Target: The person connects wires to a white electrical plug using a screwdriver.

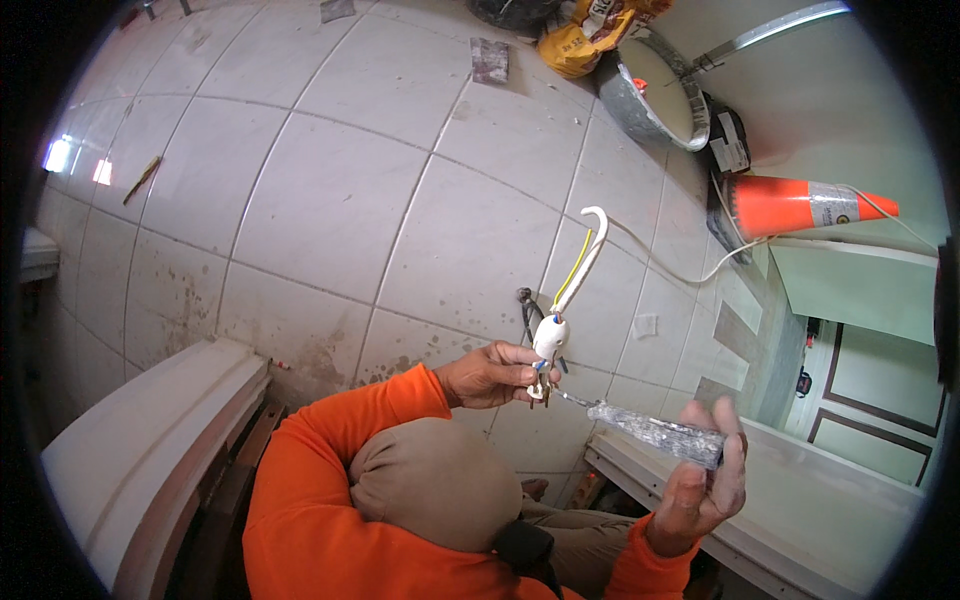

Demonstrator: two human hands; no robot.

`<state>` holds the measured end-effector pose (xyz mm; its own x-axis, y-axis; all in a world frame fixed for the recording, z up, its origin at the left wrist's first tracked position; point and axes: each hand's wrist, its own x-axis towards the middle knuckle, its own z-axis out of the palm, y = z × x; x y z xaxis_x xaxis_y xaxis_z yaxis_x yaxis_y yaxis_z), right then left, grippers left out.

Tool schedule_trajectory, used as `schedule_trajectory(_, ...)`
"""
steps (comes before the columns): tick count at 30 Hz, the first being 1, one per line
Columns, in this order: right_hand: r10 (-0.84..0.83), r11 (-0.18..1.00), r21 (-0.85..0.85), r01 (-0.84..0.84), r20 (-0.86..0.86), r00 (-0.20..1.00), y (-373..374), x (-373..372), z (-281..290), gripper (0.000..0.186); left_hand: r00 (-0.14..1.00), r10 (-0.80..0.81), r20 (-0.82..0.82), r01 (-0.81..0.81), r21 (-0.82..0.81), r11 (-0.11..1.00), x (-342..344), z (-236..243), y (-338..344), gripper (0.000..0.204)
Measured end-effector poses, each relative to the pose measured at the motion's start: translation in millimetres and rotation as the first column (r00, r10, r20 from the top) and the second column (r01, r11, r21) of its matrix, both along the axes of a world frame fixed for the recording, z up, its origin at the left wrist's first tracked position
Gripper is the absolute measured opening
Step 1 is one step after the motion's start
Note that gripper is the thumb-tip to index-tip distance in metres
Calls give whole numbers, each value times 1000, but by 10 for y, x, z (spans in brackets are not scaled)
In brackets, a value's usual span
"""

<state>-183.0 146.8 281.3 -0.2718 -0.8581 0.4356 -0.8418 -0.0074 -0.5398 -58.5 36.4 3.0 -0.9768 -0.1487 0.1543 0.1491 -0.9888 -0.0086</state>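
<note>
My left hand [488, 374] pinches a white electrical plug [549, 338] between thumb and fingers. The plug is opened up: its white cover sits apart from the pin end, with thin coloured wires between them. From the cover's far end runs a short white cable [597, 250], curled at its tip, with a loose yellow-green wire beside it. In the fingers of my right hand [712, 490] lies a screwdriver [655, 432] whose handle is wrapped in silvery-grey material. Its thin tip points left and ends close to the plug pins; contact cannot be told.
Dark-handled pincers [528, 308] lie on the tiled floor [330, 190] just beyond the plug. A thin white cord [690, 278] runs right to an orange cone [800, 204] on its side. Farther back stand a grey tub [625, 105] and a yellow bag [580, 45].
</note>
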Motion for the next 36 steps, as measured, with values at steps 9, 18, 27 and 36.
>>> schedule_trajectory(9,-125,988,-88,126,10,992,31,65,-62,35,1000,-1,8,1,15,1000,2,0,1,30)
schedule_trajectory(18,81,997,-4,-81,139,987,110,-41,-21,42,1000,-8,18,8,7,1000,-1,4,7,31)
schedule_trajectory(27,-200,980,60,190,247,948,34,166,97,47,1000,-11,25,12,-3,1000,5,68,-14,29)
schedule_trajectory(36,-171,984,61,165,115,979,153,45,0,63,1000,-3,22,4,-13,1000,12,104,-18,29)
